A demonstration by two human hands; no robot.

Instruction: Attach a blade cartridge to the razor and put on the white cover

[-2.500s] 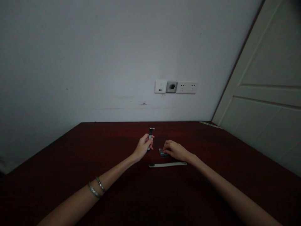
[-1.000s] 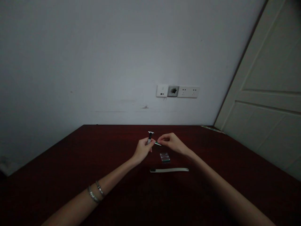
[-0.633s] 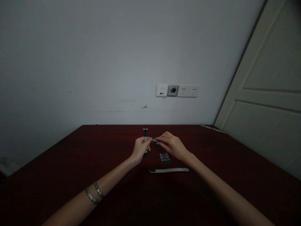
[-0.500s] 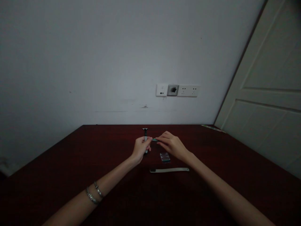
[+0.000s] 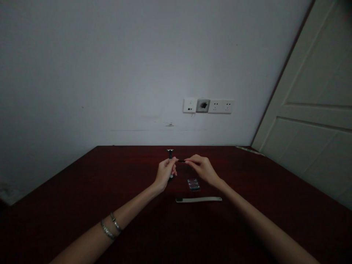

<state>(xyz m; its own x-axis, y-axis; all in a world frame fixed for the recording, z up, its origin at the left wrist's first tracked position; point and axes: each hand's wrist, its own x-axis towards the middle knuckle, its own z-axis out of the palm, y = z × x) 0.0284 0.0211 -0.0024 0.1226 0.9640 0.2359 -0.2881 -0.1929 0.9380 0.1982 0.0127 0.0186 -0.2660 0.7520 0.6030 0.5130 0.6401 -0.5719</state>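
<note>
My left hand [image 5: 165, 171] is closed around a razor [image 5: 170, 154], held upright with its T-shaped head on top. Between the left thumb and the right fingers runs a small thin dark strip [image 5: 181, 161], too small to name surely. My right hand [image 5: 202, 168] pinches the right end of this strip. The left fingertips touch or nearly touch its other end. Just below the right hand, a small clear plastic case [image 5: 193, 184] lies on the table. Nearer to me lies a long pale flat handle-like strip [image 5: 199, 200] with a dark left end and a hole at the right.
The dark red table [image 5: 132, 161] reaches back to a pale wall [image 5: 123, 73] with sockets [image 5: 220, 106] on it. At the right stands a white panelled door [image 5: 313, 121]. A thin patterned strip [image 5: 249, 150] lies at the table's back right edge.
The small strip between my hands has turned from a bluish side to a dark one. My right fingers have shifted slightly to the right along it. The razor stays in my left hand.
</note>
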